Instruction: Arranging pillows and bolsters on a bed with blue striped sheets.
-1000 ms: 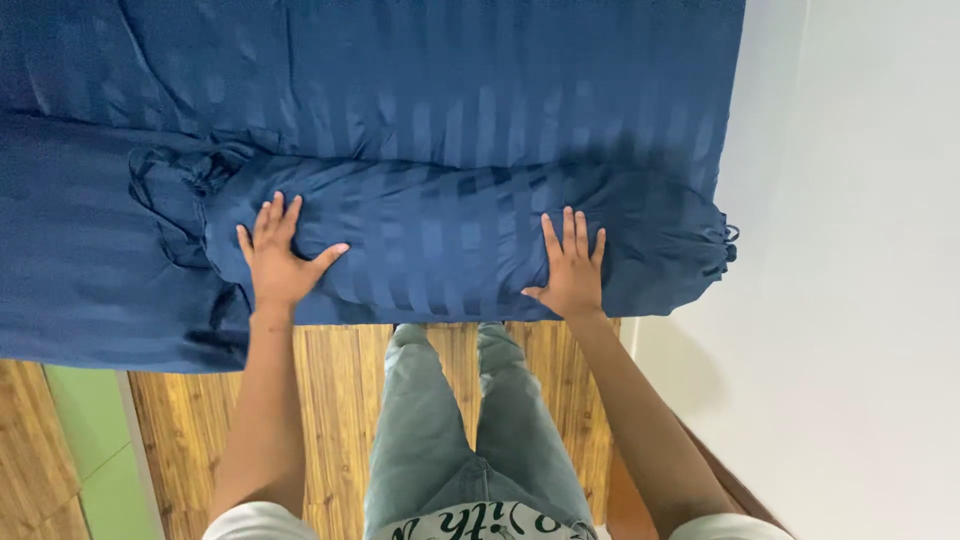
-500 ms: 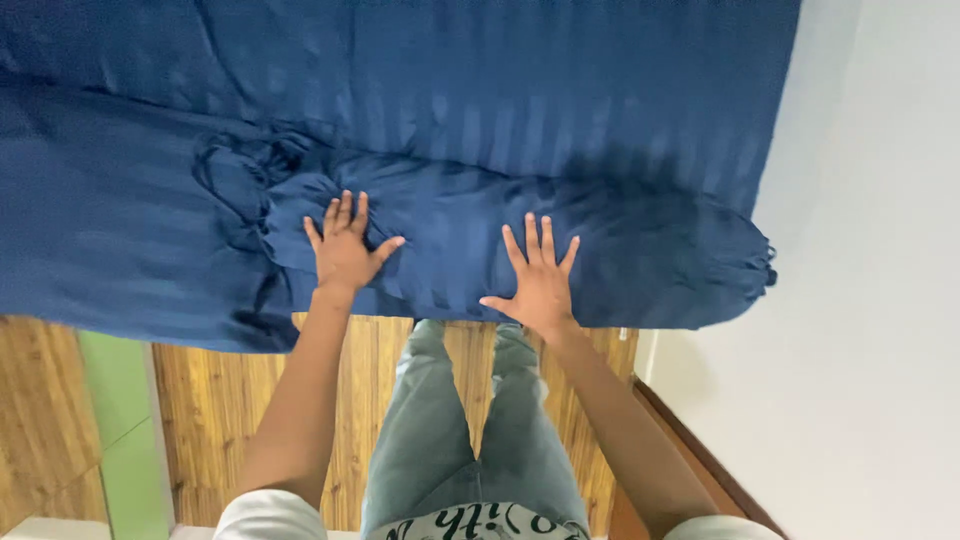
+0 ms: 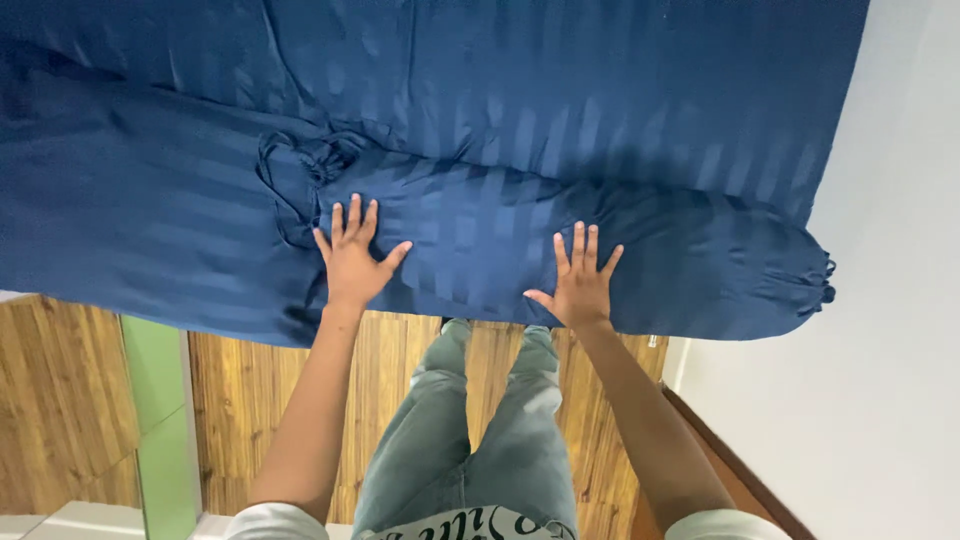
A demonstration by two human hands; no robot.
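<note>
Both hands are pressing flat on a long navy bolster pillow (image 3: 570, 255) that is lying lengthwise along the near edge of a bed, on top of a matching striped navy bedsheet (image 3: 560, 90). The left hand (image 3: 352, 262) is resting palm down near the bolster's left end, fingers spread apart and gripping nothing; just above it the cover is bunching into a gathered, tied end (image 3: 300, 165). The right hand (image 3: 578, 282) is lying palm down further right, roughly mid-length, fingers likewise splayed and closed on nothing. The bolster's right end (image 3: 820, 275), also gathered, is sitting close to the white wall (image 3: 900, 380). The person is standing against the bed edge in light jeans (image 3: 470, 450) on a wooden floor (image 3: 90, 400), with a green strip (image 3: 155, 400) showing at left. Judgement on handling: the bolster is looking soft and light, and would probably sag if lifted from one point; the cover fabric has a slight sheen, so it may be sliding easily over the sheet. Best hold is probably two hands spaced wide around the body, as placed now, or one hand pinching the tied end while the other is supporting the middle. Nothing fragile here.
</note>
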